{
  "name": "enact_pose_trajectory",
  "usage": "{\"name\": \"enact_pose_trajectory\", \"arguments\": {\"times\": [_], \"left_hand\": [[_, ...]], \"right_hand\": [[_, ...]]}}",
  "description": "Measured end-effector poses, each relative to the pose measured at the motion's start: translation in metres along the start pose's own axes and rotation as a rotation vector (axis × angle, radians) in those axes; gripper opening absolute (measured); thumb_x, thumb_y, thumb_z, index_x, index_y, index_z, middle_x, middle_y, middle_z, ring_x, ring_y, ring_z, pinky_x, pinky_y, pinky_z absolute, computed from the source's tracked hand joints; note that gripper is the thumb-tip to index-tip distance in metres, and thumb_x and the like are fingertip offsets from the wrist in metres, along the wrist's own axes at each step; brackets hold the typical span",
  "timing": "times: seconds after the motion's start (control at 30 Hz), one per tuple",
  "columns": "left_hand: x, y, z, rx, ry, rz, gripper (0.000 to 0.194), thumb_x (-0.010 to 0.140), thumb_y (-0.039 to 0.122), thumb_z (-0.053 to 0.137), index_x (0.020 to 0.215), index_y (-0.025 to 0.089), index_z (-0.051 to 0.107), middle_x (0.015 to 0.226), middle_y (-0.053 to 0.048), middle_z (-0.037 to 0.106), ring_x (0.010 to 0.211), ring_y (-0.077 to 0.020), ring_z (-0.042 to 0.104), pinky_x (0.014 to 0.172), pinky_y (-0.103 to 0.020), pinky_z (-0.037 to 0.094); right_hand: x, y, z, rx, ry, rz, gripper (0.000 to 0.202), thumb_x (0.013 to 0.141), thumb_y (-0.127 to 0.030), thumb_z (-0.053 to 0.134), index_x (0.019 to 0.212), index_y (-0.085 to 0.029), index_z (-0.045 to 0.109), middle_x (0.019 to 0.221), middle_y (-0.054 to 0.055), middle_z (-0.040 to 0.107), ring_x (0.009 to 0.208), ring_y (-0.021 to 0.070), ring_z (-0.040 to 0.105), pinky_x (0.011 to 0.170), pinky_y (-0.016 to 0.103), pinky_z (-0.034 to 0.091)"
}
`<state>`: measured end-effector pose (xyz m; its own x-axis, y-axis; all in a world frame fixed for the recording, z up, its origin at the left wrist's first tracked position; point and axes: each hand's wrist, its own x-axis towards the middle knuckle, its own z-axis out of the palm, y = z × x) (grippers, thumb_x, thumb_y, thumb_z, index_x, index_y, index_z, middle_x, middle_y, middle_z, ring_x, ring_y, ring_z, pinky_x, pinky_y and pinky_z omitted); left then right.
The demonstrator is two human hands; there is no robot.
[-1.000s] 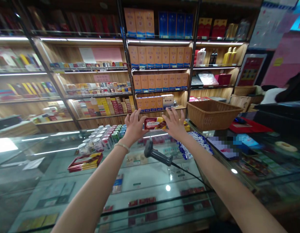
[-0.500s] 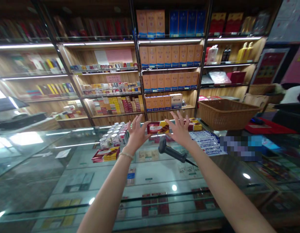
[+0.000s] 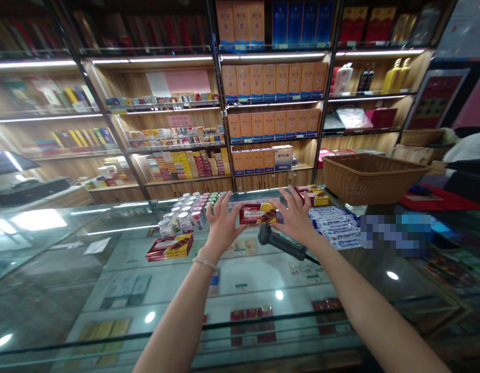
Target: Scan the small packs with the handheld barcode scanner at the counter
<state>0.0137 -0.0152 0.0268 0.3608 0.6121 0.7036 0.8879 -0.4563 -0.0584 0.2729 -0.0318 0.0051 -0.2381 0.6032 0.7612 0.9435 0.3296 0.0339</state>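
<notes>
A red-and-yellow snack packet is held upright between my two hands above the glass counter. My left hand has its thumb at the packet's left end, with the other fingers raised. At the right end, the thumb of my right hand touches the packet, its fingers also raised. Just below and right of the packet lies a black handheld barcode scanner, its cable running under my right forearm. Similar packets are stacked left of my left hand, and another stack sits behind my right hand.
White-topped cans stand in rows behind my left hand. Blue-and-white slim packs lie right of my right hand, near a brown wicker basket. Boxed goods fill the back shelves. The glass counter has goods beneath it.
Both hands have come slightly lower and nearer with the packet between them. The packet now sits closer to the scanner's head. My view has tilted down a little.
</notes>
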Motion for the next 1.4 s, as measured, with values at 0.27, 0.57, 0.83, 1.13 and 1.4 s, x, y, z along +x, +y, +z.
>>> {"name": "enact_pose_trajectory", "arguments": {"times": [0.27, 0.57, 0.83, 1.13, 1.4], "left_hand": [[0.0, 0.008, -0.005, 0.051, 0.046, 0.042, 0.065, 0.079, 0.031, 0.085, 0.139, 0.024, 0.062, 0.168, -0.022, 0.036, 0.155, -0.0426, 0.034, 0.123, -0.066, 0.019], [-0.002, 0.025, -0.005, 0.049, 0.104, 0.16, 0.062, 0.084, 0.035, 0.08, 0.141, 0.024, 0.059, 0.165, -0.02, 0.043, 0.154, -0.0379, 0.038, 0.127, -0.063, 0.01], [0.0, 0.024, -0.007, 0.017, 0.112, 0.127, 0.058, 0.083, 0.036, 0.081, 0.137, 0.027, 0.063, 0.166, -0.018, 0.041, 0.155, -0.0379, 0.035, 0.127, -0.064, 0.01], [0.0, 0.023, -0.014, -0.154, 0.093, 0.082, 0.058, 0.083, 0.051, 0.081, 0.137, 0.036, 0.067, 0.173, -0.013, 0.024, 0.158, -0.0421, 0.023, 0.127, -0.063, 0.015], [-0.005, 0.038, -0.009, -0.228, 0.014, 0.164, 0.067, 0.078, 0.048, 0.087, 0.14, 0.038, 0.065, 0.173, -0.011, 0.019, 0.159, -0.0429, 0.018, 0.128, -0.063, 0.012]], "right_hand": [[0.0, -0.011, -0.005, 0.007, 0.109, -0.063, 0.061, 0.084, -0.048, 0.078, 0.138, -0.023, 0.061, 0.162, 0.018, 0.045, 0.155, 0.0363, 0.028, 0.126, 0.063, 0.007], [0.002, -0.038, -0.019, -0.027, 0.132, -0.151, 0.061, 0.085, -0.042, 0.073, 0.139, -0.018, 0.058, 0.164, 0.019, 0.042, 0.155, 0.0356, 0.028, 0.128, 0.061, -0.001], [0.001, -0.032, -0.022, 0.041, 0.083, -0.174, 0.077, 0.083, -0.046, 0.075, 0.149, -0.02, 0.046, 0.166, 0.018, 0.037, 0.156, 0.0365, 0.024, 0.128, 0.063, 0.002], [0.0, -0.008, -0.006, 0.163, -0.01, 0.02, 0.087, 0.083, -0.048, 0.074, 0.159, -0.03, 0.034, 0.173, 0.016, 0.018, 0.161, 0.0389, 0.014, 0.124, 0.068, 0.015], [-0.001, -0.021, -0.012, 0.23, -0.061, 0.001, 0.064, 0.086, -0.043, 0.075, 0.146, -0.036, 0.054, 0.172, 0.012, 0.022, 0.161, 0.0377, 0.015, 0.124, 0.068, 0.016]]}}
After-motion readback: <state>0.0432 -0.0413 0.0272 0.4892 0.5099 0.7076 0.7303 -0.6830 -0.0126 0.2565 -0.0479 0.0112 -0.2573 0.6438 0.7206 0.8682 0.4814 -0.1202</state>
